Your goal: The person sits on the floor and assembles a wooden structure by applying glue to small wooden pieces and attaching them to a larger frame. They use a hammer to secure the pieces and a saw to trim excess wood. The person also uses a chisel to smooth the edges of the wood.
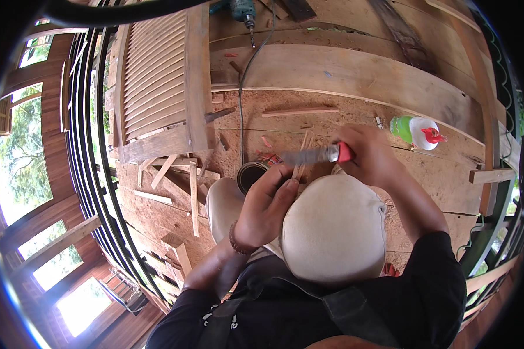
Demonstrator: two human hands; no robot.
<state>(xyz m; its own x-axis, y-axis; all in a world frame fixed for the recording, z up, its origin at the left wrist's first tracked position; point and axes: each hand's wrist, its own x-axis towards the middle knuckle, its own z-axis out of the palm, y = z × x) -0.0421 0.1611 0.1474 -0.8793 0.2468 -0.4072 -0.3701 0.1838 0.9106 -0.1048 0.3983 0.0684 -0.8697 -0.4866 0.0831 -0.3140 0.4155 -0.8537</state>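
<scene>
My right hand (370,156) is closed round the red handle (345,152) of a tool with a long flat metal blade (308,157). Motion smears the blade, so its exact kind cannot be told. Above my raised knee in light trousers, my left hand (268,203) pinches a thin wooden strip (298,171) between thumb and fingers. The blade lies across this strip, just beyond the left fingertips. An open round tin (251,174) stands just left of the left hand, its inside dark. Past the right hand, a green and white bottle with a red cap (414,131) lies on the boards.
A louvred wooden panel (199,75) lies at the far left, with loose wood offcuts (194,198) near it. A power drill (243,13) and its dark cord (242,110) are at the back. One wide plank (355,70) spans the sawdust-covered floor; a thin stick (300,111) lies before it.
</scene>
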